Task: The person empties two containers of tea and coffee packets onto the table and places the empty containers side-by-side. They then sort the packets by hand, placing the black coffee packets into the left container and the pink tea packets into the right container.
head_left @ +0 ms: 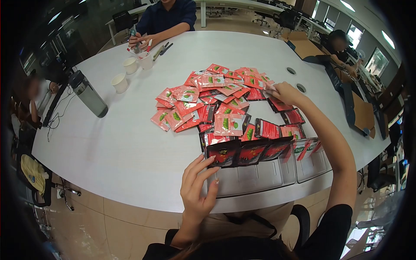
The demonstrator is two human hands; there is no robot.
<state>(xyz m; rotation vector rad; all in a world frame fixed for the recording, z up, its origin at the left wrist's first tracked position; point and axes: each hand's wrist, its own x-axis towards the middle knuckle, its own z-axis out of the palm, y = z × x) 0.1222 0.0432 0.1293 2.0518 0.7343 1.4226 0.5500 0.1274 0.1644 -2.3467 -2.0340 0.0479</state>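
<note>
A clear plastic tray (242,187) with compartments lies near the front edge of the table. Black-and-red sachets (224,157) stand in a row along its far side. Lighter red-and-white packets (310,147) stand upright in its right compartment. My left hand (197,184) is at the tray's left end, fingers spread, fingertips against the leftmost black sachet and the tray edge. Beyond the tray spreads a loose pile of red sachets (188,94). At the pile's right side my right hand (284,93) has its fingers pinched together on a red sachet, mostly hidden by the fingers.
A grey bottle (89,94) stands at the left, with paper cups (119,83) behind it. Pens (164,48) lie near a person (167,21) seated across the table. Opened cardboard (305,45) lies along the right edge, near two round table holes (291,70).
</note>
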